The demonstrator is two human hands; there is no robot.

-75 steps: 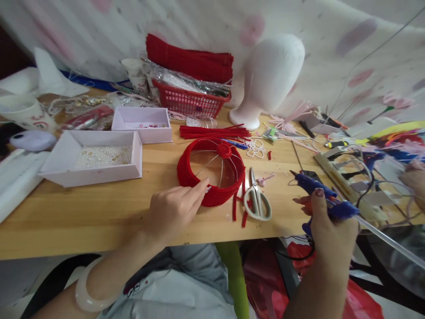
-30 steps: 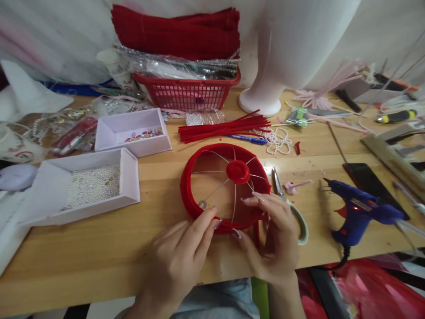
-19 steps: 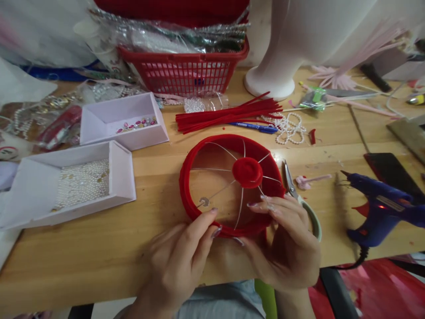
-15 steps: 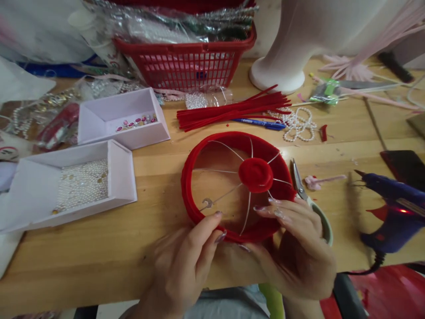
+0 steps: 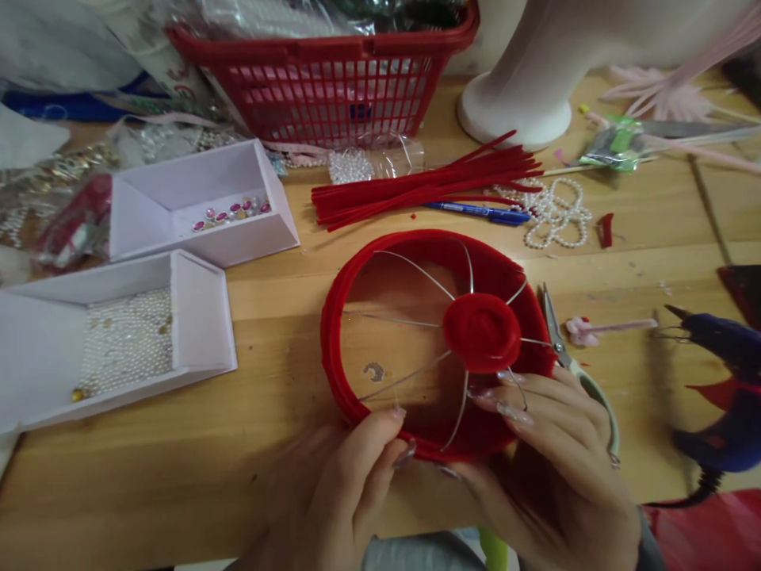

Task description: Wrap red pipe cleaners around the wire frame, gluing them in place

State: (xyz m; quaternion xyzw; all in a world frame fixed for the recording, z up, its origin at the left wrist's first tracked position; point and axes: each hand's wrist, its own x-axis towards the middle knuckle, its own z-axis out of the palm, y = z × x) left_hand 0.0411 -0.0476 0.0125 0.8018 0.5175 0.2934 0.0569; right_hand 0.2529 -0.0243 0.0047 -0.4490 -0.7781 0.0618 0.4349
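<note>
Red frame [image 5: 480, 333], near rim between fingers [image 5: 369, 442]

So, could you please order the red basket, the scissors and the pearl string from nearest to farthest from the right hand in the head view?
1. Scissors: right beside the right hand, at its outer side.
2. Pearl string: farther back, beyond the scissors.
3. Red basket: at the back, toward the left.
</note>
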